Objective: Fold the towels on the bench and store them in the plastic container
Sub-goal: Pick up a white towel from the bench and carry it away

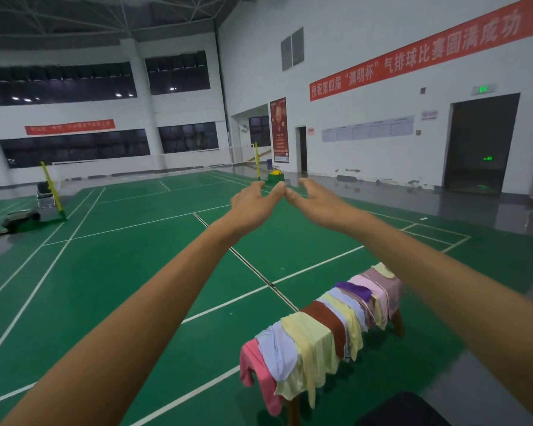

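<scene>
Both arms are stretched out forward and raised, well above and beyond the counter. The left hand and the right hand are held close together with the fingers loosely spread and slightly bent; the thumb tips appear to meet or nearly meet between them, and nothing is held in either hand.

The counter, a narrow wooden one, is seen low and to the right of the hands, standing on the green court floor. It is covered along its whole length by the towels, draped unfolded across the top and hanging down the sides. From the near end outward a pink one, a pale blue one, a pale yellow one and a brown one are laid, overlapping; further along, more pastel pieces and a purple one are seen.

A dark rounded object is partly visible just beside the near end of the counter, at the bottom edge; what it is cannot be told. Beyond the counter, white court lines and yellow net posts are visible.
</scene>
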